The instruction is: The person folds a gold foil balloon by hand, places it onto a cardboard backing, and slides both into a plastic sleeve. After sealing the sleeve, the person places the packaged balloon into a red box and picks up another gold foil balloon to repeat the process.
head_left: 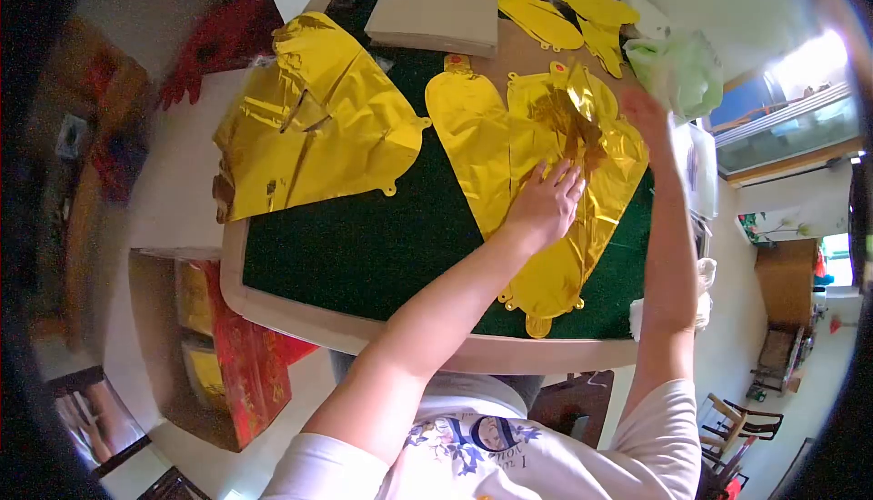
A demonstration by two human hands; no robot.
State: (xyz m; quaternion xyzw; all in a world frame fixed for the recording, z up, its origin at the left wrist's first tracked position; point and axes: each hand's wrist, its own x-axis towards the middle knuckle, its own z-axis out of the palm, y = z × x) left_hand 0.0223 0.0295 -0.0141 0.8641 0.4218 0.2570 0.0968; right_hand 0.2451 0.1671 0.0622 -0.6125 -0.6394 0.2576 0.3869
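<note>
My left hand (546, 202) lies with its fingers stretched out on a flat gold foil balloon (555, 273), which has small tabs at its edges and a red mark at its top. My right hand (644, 116) is at that balloon's upper right edge, smeared by motion, so its fingers cannot be made out. Partly tucked beside it is another flat gold balloon (468, 141), also with a red mark at its top. A larger creased gold foil piece (336, 136) lies to the left, hanging over the table's edge.
A stack of beige cardboard sheets (432, 14) sits at the back of the green-topped table (364, 255). More gold foil pieces (536, 14) lie behind, near a pale green plastic bag (687, 68). An open carton (173, 318) with gold packs stands at the lower left.
</note>
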